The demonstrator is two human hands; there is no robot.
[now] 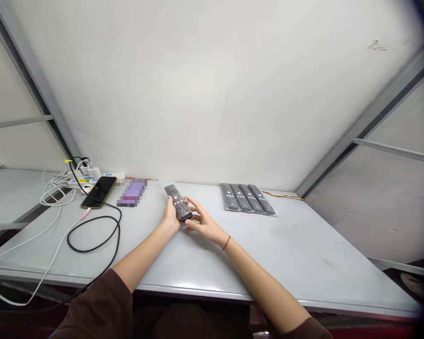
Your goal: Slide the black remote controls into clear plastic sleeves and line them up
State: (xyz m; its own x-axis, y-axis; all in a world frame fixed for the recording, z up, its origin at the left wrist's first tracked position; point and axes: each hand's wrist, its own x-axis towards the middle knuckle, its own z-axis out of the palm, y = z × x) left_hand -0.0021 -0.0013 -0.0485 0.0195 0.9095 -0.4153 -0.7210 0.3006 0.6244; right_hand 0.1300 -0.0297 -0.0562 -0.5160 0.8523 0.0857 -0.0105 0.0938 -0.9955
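both hands are together on a black remote point(178, 203) in clear plastic wrap, out over the middle of a pale grey table point(297, 249). the left hand point(170, 216) grips it from the near side, fingers curled up along its edge. the right hand point(203, 223) comes in from the other side, with its fingers spread against the lower end. the remote sits tilted, its far end leaning away from the person, and i can't tell if its lower end touches the table. a thin red cord point(226, 243) circles the right wrist, and dark brown sleeves point(101, 306) cover both arms above the forearms.

to the right of the hands, four more wrapped remotes point(248, 198) lie side by side near the back wall point(212, 89), with a thin red and yellow wire point(283, 195) just past them. to the left lie a blurred purple packet point(132, 193) and a black phone point(99, 192). a black cable point(104, 235) loops near the phone, and white cables point(54, 193) run from a power strip point(101, 178) at the back.
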